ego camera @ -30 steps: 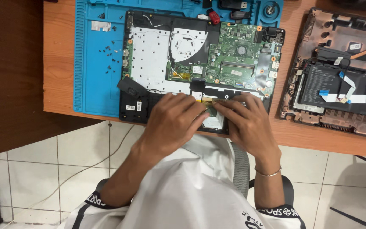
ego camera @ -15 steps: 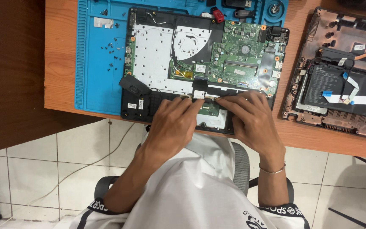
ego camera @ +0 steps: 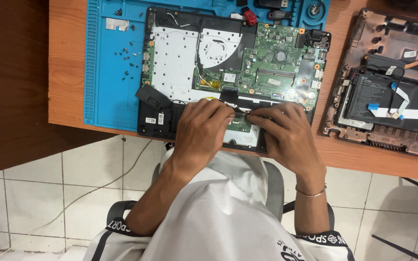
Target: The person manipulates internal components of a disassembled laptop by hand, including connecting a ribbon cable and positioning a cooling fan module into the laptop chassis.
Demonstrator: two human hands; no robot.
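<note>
Working the near edge of an opened laptop

Both hands are down on the opened laptop [ego camera: 228,77] now, meeting at its near edge. Left hand [ego camera: 201,133] lies palm-down, fingers curled and pressed together, tips pinching at a small dark part by the black cable [ego camera: 240,110]. Right hand [ego camera: 286,135] mirrors it, fingers bent, tips nipping the same spot from the other side; a thin bracelet [ego camera: 310,193] sits at that wrist. The laptop lies on the blue work mat [ego camera: 110,72], its green circuit board [ego camera: 276,63] and silver plate [ego camera: 172,63] bare. Loose screws [ego camera: 126,60] dot the mat. Another stripped chassis [ego camera: 388,87] rests well right on the wooden desk [ego camera: 66,72].
</note>
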